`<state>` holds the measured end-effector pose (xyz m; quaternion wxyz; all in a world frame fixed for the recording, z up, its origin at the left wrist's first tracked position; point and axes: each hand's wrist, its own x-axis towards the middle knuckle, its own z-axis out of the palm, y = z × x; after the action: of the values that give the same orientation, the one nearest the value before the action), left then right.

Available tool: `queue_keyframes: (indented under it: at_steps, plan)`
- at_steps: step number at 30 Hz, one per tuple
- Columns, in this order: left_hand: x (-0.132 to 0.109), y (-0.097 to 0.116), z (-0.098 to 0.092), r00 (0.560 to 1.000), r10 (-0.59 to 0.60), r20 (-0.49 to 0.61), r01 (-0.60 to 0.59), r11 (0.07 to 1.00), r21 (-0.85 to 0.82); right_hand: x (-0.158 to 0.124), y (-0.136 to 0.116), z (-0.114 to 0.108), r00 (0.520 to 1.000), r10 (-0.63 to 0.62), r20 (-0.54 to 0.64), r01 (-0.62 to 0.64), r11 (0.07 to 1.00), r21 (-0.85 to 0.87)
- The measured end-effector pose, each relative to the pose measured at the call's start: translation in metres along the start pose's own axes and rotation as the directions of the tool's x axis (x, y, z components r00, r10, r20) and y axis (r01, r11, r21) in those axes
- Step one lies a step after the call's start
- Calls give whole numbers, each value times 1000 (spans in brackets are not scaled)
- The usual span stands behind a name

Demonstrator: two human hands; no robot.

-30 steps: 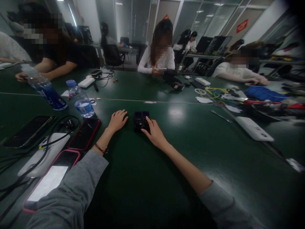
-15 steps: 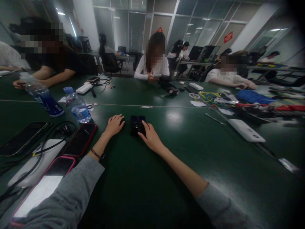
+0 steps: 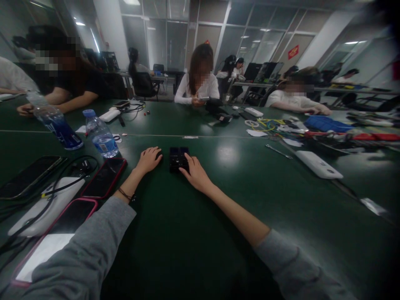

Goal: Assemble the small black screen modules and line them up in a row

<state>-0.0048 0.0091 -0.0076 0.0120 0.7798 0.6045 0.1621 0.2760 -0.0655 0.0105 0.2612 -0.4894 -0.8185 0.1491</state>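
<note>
A small black box-like device (image 3: 178, 158) lies on the dark green table, with two dark panels at its far end and small pale marks nearer to me; its exact kind is unclear. My right hand (image 3: 196, 173) holds it at the right side, thumb by the near edge and fingers along the right edge. To the left of the device, a short gap away, my left hand (image 3: 150, 159) rests flat on the table. Its fingers are stretched out and it holds nothing.
Left of my arm lie a red-edged phone (image 3: 104, 178), a pink-framed phone (image 3: 71, 216), a white power bank (image 3: 46, 208) and cables. Two bottles stand beyond, one of them a water bottle (image 3: 101, 135). A wrench (image 3: 278, 151) and another power bank (image 3: 318, 164) lie right. People sit opposite.
The whole view has shifted slightly, so table and hands appear a little higher and further left. Both hands keep nearly the same pose around the device.
</note>
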Motion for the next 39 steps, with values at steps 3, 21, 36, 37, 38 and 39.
queue_keyframes:
  at_steps: [3,21,36,37,38,39]
  plan:
    - [2,-2,2,1000,0,5,0,1000,-1,1,1,2,1000,-10,-12,10,1000,-11]
    - [2,-1,0,1000,-9,-1,9,1000,4,4,-2,3,999,-39,-31,37,998,-43]
    - [1,-1,2,1000,-5,-15,5,1000,0,1,-5,-2,1000,1,9,-1,1000,-8]
    - [1,-1,2,1000,-8,-16,8,1000,0,1,-5,-2,1000,-2,9,2,1000,-8]
    - [1,0,2,1000,-11,-20,11,1000,-1,0,-5,-2,1000,-4,8,4,1000,-6]
    - [0,1,2,1000,-11,-22,11,1000,-1,0,-5,-2,1000,-4,7,4,1000,-4]
